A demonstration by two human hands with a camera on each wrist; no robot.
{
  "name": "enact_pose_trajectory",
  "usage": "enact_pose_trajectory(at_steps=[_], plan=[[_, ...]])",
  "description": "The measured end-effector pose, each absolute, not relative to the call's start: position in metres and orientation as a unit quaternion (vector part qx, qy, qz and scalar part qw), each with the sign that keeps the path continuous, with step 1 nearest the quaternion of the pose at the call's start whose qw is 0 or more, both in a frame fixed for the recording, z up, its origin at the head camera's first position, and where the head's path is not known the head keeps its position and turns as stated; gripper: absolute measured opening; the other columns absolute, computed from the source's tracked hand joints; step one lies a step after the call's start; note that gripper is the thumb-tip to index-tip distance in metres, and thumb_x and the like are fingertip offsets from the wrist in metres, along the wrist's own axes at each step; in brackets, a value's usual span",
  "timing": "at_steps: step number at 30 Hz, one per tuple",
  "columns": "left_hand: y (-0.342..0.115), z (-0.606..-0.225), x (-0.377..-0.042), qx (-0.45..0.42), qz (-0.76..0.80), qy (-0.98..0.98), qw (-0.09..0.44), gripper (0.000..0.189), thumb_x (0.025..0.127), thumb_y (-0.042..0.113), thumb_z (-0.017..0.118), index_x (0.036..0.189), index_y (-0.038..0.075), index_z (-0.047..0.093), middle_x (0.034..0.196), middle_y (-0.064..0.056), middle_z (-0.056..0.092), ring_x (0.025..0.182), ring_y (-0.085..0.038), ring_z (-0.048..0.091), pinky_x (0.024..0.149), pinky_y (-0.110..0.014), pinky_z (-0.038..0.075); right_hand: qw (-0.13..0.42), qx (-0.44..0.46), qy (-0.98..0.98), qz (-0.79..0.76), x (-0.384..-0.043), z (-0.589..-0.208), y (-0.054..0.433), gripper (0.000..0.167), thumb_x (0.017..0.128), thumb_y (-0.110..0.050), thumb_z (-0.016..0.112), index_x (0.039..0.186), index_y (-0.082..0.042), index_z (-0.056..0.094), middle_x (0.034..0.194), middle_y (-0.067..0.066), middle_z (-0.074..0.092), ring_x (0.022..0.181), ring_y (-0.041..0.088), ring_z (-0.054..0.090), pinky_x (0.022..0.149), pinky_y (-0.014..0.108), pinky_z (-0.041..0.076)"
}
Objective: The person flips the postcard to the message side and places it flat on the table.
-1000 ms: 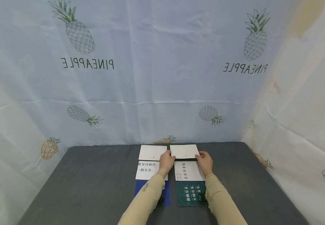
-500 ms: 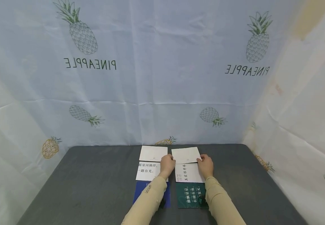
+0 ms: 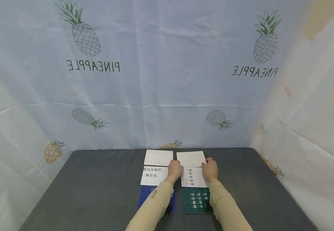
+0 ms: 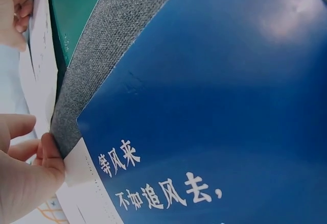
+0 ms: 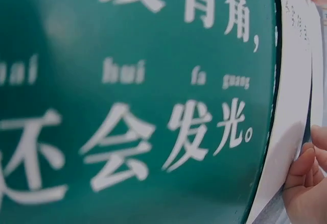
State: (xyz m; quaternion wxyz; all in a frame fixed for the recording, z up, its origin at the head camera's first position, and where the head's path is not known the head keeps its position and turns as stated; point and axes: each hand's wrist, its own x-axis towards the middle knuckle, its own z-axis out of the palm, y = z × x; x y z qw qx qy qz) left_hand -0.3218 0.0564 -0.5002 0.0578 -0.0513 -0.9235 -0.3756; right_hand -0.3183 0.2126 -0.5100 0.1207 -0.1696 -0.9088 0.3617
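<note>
Mirrored "PINEAPPLE" marks the backdrop (image 3: 167, 80), "等风来" the blue card (image 4: 204, 101).

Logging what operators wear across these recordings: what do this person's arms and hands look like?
The left sleeve and right sleeve are pale yellow, long and creased. Dark lettering marks the left one, too small to read surely. The left hand and right hand wear no gloves. A small black object shows beside the left sleeve.

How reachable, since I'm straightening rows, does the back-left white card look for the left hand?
Probably yes: the left hand is beside a corner of that white card, and nothing seems to lie across it.
</note>
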Motion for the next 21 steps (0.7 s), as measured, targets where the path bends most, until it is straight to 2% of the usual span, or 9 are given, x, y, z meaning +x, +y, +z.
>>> enact_pose_trajectory(at_steps=[7,15,21], plan=[[0.0556,-0.4985,-0.3197,-0.069,-0.365,-0.927,0.055,0.024,0.081,0.003,0.057,0.093,-0.017,0.064,0.099,-0.033,0.056,0.089,-0.040,0.059,0.085,-0.049,0.048,0.124,-0.184,-0.912,0.345,-0.3199,-0.5094,0.2077,0.031,0.091,-0.010,0.053,0.116,0.008,0.051,0.110,0.029,0.054,0.100,0.044,0.055,0.086,0.053,0.045],[0.0560,-0.4996,-0.3189,-0.058,-0.375,-0.924,0.046,0.031,0.082,0.005,0.057,0.102,-0.019,0.060,0.104,-0.035,0.052,0.091,-0.041,0.058,0.084,-0.048,0.048,0.111,-0.189,-0.910,0.351,-0.3186,-0.5065,0.2054,0.032,0.093,-0.010,0.050,0.118,0.009,0.049,0.112,0.031,0.051,0.101,0.046,0.054,0.086,0.055,0.044],[0.0564,-0.5028,-0.3189,-0.051,-0.384,-0.920,0.058,0.029,0.081,0.004,0.056,0.098,-0.019,0.062,0.101,-0.033,0.053,0.087,-0.039,0.057,0.082,-0.048,0.048,0.107,-0.193,-0.913,0.343,-0.3193,-0.5060,0.2038,0.032,0.093,-0.011,0.050,0.118,0.010,0.047,0.114,0.032,0.050,0.101,0.048,0.055,0.085,0.055,0.045]])
